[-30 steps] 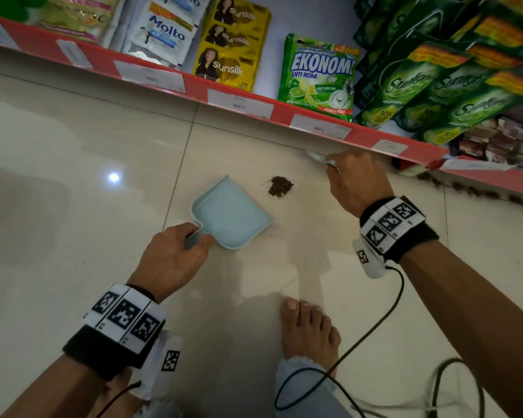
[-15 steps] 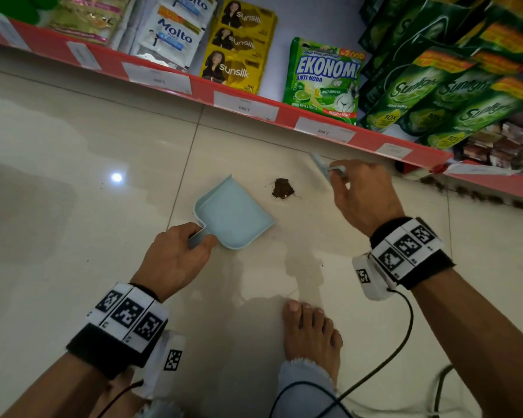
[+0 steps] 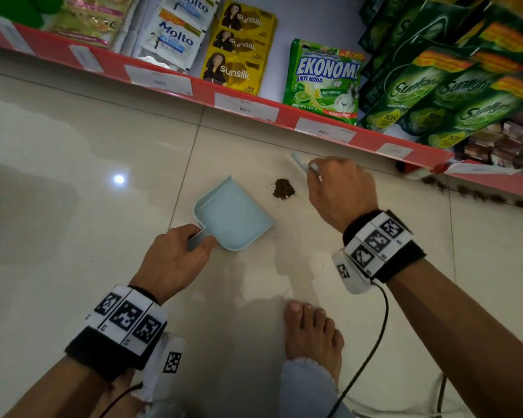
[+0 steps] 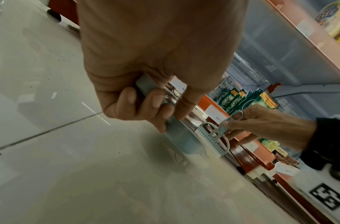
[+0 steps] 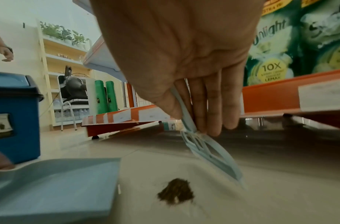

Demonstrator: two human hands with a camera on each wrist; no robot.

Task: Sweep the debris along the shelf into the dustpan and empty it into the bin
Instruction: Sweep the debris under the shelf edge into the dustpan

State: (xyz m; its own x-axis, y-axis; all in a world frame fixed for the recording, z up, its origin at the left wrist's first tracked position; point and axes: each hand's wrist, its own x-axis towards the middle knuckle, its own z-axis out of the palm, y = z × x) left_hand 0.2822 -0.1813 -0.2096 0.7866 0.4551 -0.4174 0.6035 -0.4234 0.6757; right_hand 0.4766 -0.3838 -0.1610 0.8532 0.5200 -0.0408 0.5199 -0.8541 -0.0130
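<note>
A light blue dustpan (image 3: pixel 234 220) lies flat on the tiled floor, its mouth facing right. My left hand (image 3: pixel 175 257) grips its short handle (image 4: pixel 146 86). A small brown pile of debris (image 3: pixel 283 189) sits just right of the pan's lip, also seen as debris (image 5: pixel 175 191) in the right wrist view. My right hand (image 3: pixel 338 191) pinches the handle of a small pale blue brush (image 5: pixel 209 151), held just right of the pile with its head angled down to the floor. More dark debris (image 3: pixel 477 196) lies in a line under the red shelf edge at the far right.
The red-edged bottom shelf (image 3: pixel 248 108) runs across the back with sachets and green detergent pouches. A blue bin (image 5: pixel 13 115) stands on the floor left of the dustpan. My bare foot (image 3: pixel 313 336) and a black cable (image 3: pixel 375 342) are near the bottom. Another person's hand (image 5: pixel 6 53) shows far left.
My right hand has drawn the brush back from the shelf edge toward me and the pile. The left hand and dustpan have stayed put.
</note>
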